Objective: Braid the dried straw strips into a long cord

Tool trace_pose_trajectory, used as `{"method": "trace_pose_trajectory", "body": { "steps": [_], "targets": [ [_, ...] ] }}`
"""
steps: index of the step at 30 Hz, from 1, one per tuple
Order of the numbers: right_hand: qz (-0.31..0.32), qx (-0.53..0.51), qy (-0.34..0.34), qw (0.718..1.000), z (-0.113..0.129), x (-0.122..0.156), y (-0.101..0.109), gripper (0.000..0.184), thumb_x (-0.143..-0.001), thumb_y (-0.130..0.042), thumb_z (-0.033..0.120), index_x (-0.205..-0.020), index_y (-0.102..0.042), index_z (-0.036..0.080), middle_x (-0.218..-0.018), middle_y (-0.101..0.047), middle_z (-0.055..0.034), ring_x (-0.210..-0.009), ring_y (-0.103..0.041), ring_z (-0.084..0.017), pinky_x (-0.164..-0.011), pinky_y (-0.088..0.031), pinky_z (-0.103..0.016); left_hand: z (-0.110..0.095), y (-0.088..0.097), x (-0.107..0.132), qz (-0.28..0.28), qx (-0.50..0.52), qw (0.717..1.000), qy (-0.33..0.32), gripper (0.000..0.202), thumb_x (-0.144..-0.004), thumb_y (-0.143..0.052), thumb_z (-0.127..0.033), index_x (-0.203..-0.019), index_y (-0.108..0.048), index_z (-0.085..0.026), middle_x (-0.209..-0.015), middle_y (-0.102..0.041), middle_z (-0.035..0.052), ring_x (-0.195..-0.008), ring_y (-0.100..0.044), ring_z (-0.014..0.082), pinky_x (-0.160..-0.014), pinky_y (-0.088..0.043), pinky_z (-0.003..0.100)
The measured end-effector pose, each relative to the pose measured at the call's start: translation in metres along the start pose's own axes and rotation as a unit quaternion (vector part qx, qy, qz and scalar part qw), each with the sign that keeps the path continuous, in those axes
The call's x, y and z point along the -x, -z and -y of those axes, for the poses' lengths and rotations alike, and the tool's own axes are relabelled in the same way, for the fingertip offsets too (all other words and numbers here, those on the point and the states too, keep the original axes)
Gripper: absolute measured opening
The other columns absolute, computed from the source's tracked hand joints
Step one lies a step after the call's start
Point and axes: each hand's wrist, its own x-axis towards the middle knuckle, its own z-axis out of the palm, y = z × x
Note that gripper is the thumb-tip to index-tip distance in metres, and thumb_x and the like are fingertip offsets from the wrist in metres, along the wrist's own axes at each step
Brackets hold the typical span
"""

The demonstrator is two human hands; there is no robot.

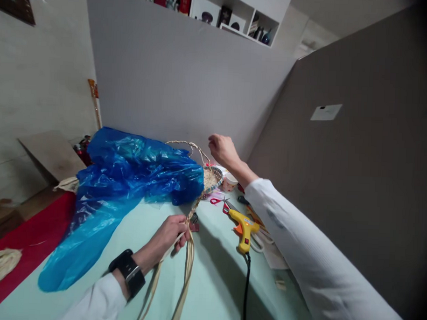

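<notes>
My left hand, with a black watch on its wrist, pinches a pale straw-coloured braid at the end of its plaited part. Loose flat strands hang below the fingers toward the table's near edge. Beyond it, the braid runs up to a round woven basket, and a braided loop arches behind. My right hand is raised above the basket, fingers curled closed; whatever is in them, if anything, does not show. A yellow glue gun and red-handled scissors lie below my right forearm.
A crumpled blue plastic bag covers the table's back left. Beside the basket stands a paper cup. The glue gun's black cord runs toward me. A coil of pale strands lies on red cloth. Grey panels rise behind and at right.
</notes>
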Motion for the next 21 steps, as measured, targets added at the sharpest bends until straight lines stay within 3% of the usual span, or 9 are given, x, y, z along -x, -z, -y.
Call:
{"method": "trace_pose_trajectory", "body": {
  "steps": [2,6,9,12,14,21],
  "targets": [
    [0.019,-0.025,-0.024,0.999,-0.006,0.046,-0.002,0.028,-0.087,-0.04,0.014,-0.101,-0.064,0.014,-0.097,-0.069,-0.0138,-0.088,-0.063,-0.023,-0.078,-0.044,-0.031,-0.001,0.0,0.001,0.0,0.003,1.0,-0.003,0.006,-0.065,-0.051,-0.019,-0.06,-0.053,-0.015,-0.042,-0.049,-0.0037,-0.033,-0.038,0.0061,-0.031,-0.027,0.017],
    [0.149,-0.102,-0.043,0.983,-0.01,0.134,-0.028,0.019,-0.083,-0.05,0.016,-0.077,-0.068,0.016,-0.07,-0.07,-0.0046,-0.059,-0.063,-0.015,-0.059,-0.043,-0.023,-0.004,0.001,0.003,-0.005,0.01,1.0,-0.013,0.007,-0.065,-0.053,-0.019,-0.069,-0.056,-0.014,-0.049,-0.055,-0.0023,-0.036,-0.041,0.006,-0.033,-0.028,0.017],
    [0.188,-0.138,-0.062,0.971,-0.004,0.168,-0.059,0.019,-0.084,-0.054,0.021,-0.088,-0.072,0.016,-0.074,-0.071,-0.0062,-0.067,-0.064,-0.018,-0.064,-0.044,-0.024,-0.006,0.0,0.005,-0.011,0.005,1.0,-0.021,0.007,-0.068,-0.055,-0.021,-0.068,-0.053,-0.014,-0.046,-0.053,-0.0041,-0.035,-0.039,0.0052,-0.034,-0.029,0.017],
    [0.187,-0.168,-0.072,0.965,0.005,0.17,-0.082,0.026,-0.087,-0.054,0.03,-0.102,-0.07,0.017,-0.087,-0.072,-0.0082,-0.082,-0.065,-0.02,-0.073,-0.044,-0.025,-0.006,0.001,0.006,-0.026,-0.007,0.999,-0.025,0.008,-0.069,-0.054,-0.022,-0.068,-0.049,-0.016,-0.045,-0.053,-0.0046,-0.032,-0.039,0.0054,-0.034,-0.028,0.017],
    [0.183,-0.182,-0.078,0.963,0.01,0.163,-0.09,0.024,-0.087,-0.054,0.029,-0.101,-0.07,0.017,-0.09,-0.072,-0.0083,-0.085,-0.064,-0.02,-0.075,-0.043,-0.025,-0.006,0.001,0.005,-0.035,-0.015,0.999,-0.023,0.009,-0.068,-0.054,-0.022,-0.069,-0.047,-0.017,-0.045,-0.054,-0.0045,-0.031,-0.039,0.0056,-0.033,-0.026,0.017],
    [0.188,-0.239,-0.115,0.946,0.011,0.152,-0.092,0.018,-0.08,-0.055,0.019,-0.09,-0.069,0.014,-0.077,-0.07,-0.0088,-0.072,-0.061,-0.021,-0.066,-0.042,-0.027,-0.003,0.001,0.002,-0.068,-0.031,0.997,-0.012,0.01,-0.069,-0.053,-0.019,-0.071,-0.044,-0.019,-0.044,-0.053,-0.0055,-0.03,-0.037,0.0056,-0.031,-0.023,0.017]
  ]
}}
